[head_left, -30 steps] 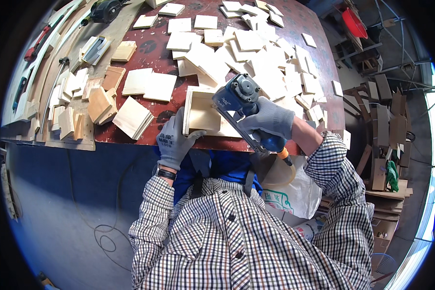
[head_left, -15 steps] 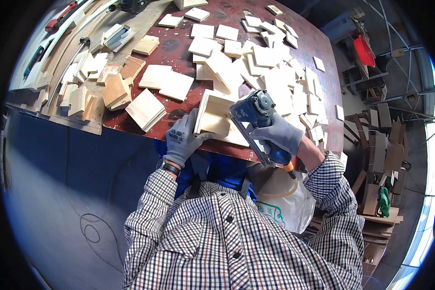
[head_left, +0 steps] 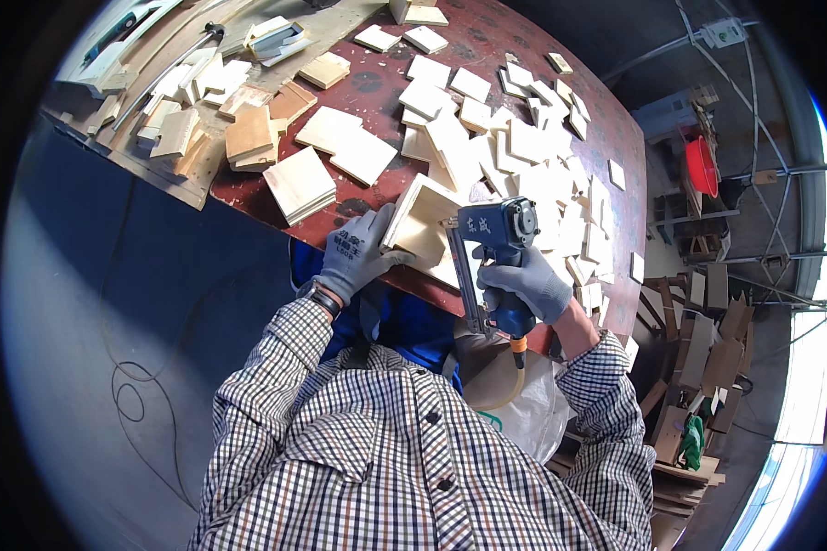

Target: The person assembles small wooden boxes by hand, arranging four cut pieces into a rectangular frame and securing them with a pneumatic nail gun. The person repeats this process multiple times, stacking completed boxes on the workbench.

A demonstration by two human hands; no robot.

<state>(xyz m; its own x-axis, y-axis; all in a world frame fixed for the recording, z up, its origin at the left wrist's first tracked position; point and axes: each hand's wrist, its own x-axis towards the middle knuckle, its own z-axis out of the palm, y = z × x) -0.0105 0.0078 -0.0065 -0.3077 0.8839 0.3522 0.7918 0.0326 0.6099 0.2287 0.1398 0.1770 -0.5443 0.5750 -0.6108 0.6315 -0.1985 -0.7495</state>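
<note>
At the near edge of the red-brown table stands a small pale wooden box [head_left: 424,219], open at the top. My left hand [head_left: 356,253], in a grey work glove, is closed on its left near corner, with the thumb along the near side. My right hand [head_left: 535,283], gloved too, grips the handle of a dark blue pneumatic nail gun [head_left: 498,226]. The nail gun's nose is over the right part of the box; whether it touches the wood I cannot tell. An orange fitting [head_left: 519,345] joins a hose below the handle.
Many loose wooden boards [head_left: 524,142] cover the red-brown table [head_left: 368,81] beyond the box. A stack of square boards [head_left: 300,185] lies left of it. More offcuts [head_left: 176,133] rest on a bench at far left. A white sack [head_left: 524,404] hangs below the right forearm.
The whole view has turned and shifted slightly. My right hand has tilted the nail gun, so its magazine now stands more upright in view. My left hand keeps its hold on the box.
</note>
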